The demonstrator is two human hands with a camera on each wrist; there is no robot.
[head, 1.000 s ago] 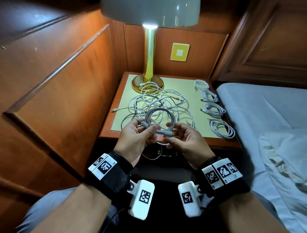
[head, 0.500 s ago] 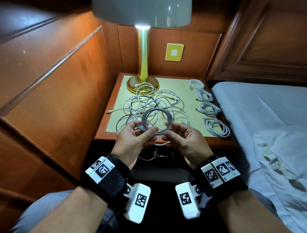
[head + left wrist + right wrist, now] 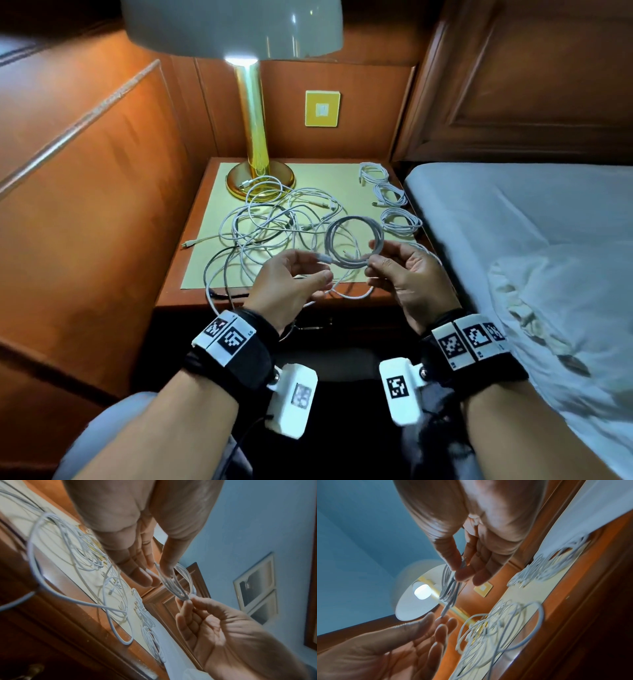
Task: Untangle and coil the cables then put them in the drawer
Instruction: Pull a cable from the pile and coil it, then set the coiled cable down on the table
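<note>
A coiled grey-white cable hangs above the nightstand's front right part. My right hand pinches its lower strands between thumb and fingers, also seen in the right wrist view. My left hand is beside the coil with its fingers straight, and the cable's plug end just touches a fingertip. A tangle of white cables lies on the yellow mat. The drawer handle shows dimly below the top.
Several coiled cables lie in a row along the nightstand's right edge. A gold lamp stands at the back left, its shade overhead. Wood panelling closes the left side. A bed with white sheets borders the right.
The coil and both hands have shifted to the right. My left hand has loosened from the coil and spread its fingers, and the right hand holds it alone.
</note>
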